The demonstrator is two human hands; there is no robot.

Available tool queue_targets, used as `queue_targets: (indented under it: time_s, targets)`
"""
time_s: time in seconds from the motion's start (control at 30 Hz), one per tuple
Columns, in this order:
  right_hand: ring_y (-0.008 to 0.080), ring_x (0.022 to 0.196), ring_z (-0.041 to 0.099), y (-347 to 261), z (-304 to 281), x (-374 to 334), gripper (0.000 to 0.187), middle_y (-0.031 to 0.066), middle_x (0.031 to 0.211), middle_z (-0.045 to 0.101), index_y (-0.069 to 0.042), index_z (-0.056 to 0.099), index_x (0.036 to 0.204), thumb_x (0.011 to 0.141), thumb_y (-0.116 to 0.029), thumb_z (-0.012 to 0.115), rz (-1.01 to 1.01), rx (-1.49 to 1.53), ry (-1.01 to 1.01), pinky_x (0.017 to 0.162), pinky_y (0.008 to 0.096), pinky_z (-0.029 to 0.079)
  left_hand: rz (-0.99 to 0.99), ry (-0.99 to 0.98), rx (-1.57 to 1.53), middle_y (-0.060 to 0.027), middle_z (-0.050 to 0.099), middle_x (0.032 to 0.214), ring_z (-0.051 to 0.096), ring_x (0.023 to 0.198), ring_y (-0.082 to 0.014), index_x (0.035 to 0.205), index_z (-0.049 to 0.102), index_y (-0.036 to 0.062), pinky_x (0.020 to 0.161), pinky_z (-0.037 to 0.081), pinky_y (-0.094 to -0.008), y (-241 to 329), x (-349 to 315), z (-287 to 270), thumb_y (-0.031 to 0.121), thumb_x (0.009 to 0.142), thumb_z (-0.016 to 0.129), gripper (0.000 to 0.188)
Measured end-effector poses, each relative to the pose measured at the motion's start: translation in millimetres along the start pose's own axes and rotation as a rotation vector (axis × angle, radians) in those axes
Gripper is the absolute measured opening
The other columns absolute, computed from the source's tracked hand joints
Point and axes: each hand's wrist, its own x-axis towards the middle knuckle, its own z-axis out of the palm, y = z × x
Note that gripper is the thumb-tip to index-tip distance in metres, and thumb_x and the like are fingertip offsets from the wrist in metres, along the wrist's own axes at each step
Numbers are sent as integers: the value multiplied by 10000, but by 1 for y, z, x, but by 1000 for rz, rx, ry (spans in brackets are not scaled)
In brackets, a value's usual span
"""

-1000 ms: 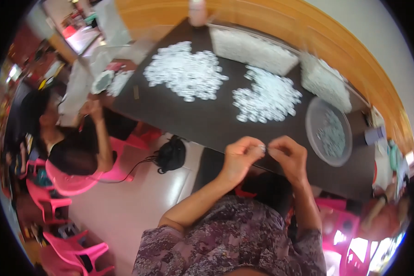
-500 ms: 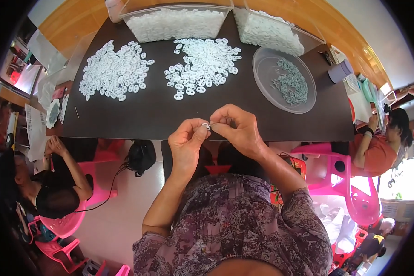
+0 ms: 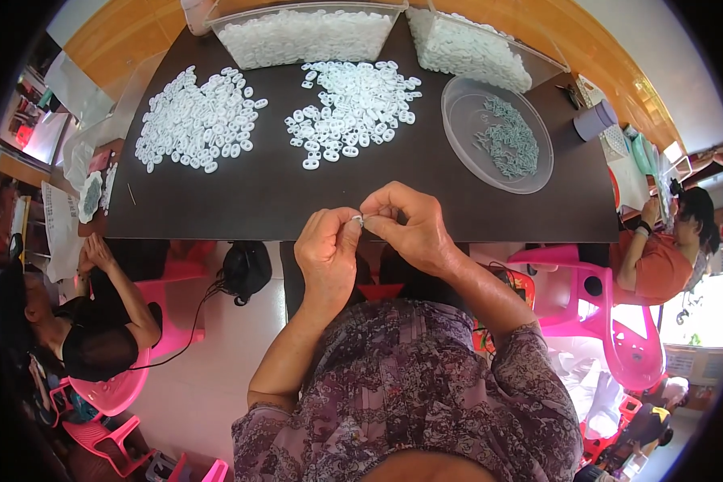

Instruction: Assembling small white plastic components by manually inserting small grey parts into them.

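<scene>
Just over the table's near edge, my left hand (image 3: 326, 251) pinches a small white oval piece (image 3: 357, 218) between thumb and fingers. My right hand (image 3: 412, 230) meets it there, its thumb and forefinger closed at the piece's right side. Whatever the right fingertips hold is too small to make out. Beyond my hands, a middle pile of white two-holed oval pieces (image 3: 357, 108) lies loose on the dark table (image 3: 265, 201), with a similar left pile (image 3: 193, 124). To the right, a clear round tray (image 3: 463, 132) holds many grey-green screw-like bits (image 3: 510, 140).
Two clear bins, a left one (image 3: 393, 32) and a right one (image 3: 545, 67), stand at the back, full of white pieces. A purple cup (image 3: 593, 124) is at the right edge. Seated people (image 3: 108, 345) flank the table on pink chairs (image 3: 574, 309).
Both hands have shifted very slightly left, still joined at the white piece. The table and its piles appear a few pixels higher in view.
</scene>
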Motion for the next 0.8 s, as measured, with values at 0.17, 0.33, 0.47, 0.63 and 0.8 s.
queue_targets:
  time_s: [0.17, 0.33, 0.47, 0.63, 0.8]
  targets:
    - [27, 675, 487, 5, 3, 0, 128, -17, 768, 582, 5, 612, 902, 784, -28, 649, 89, 119, 1, 594, 194, 414, 185, 66, 228, -56, 509, 675, 467, 595, -121, 824, 591, -32, 551, 393, -242, 3, 1, 3, -24, 803, 615, 32]
    - [47, 635, 499, 2, 9, 1, 97, 15, 703, 578, 24, 605, 863, 769, 7, 625, 67, 163, 52, 571, 215, 432, 190, 109, 202, -59, 503, 664, 455, 576, -137, 819, 589, -34, 543, 384, -250, 5, 2, 4, -31, 795, 617, 37]
    - [40, 709, 528, 3, 13, 4, 138, 6, 799, 608, 16, 608, 928, 795, -16, 628, 27, 114, 36, 632, 199, 442, 212, 133, 289, -35, 532, 687, 476, 608, -98, 839, 600, -35, 568, 403, -225, 4, 3, 0, -17, 820, 608, 28]
    - [70, 715, 553, 1, 15, 10, 104, 30, 782, 613, 25, 603, 901, 803, -9, 612, 16, 166, 30, 638, 228, 463, -121, 130, -200, -39, 584, 731, 540, 666, -118, 857, 621, -29, 613, 431, -241, -3, 4, -3, -37, 813, 606, 47]
    - [77, 784, 588, 5, 15, 11, 99, 35, 827, 629, 29, 599, 928, 837, -11, 600, 30, 150, -27, 692, 226, 481, -249, 92, -438, -29, 606, 821, 536, 734, -73, 904, 631, -58, 683, 448, -200, -2, 4, -8, -20, 862, 574, 80]
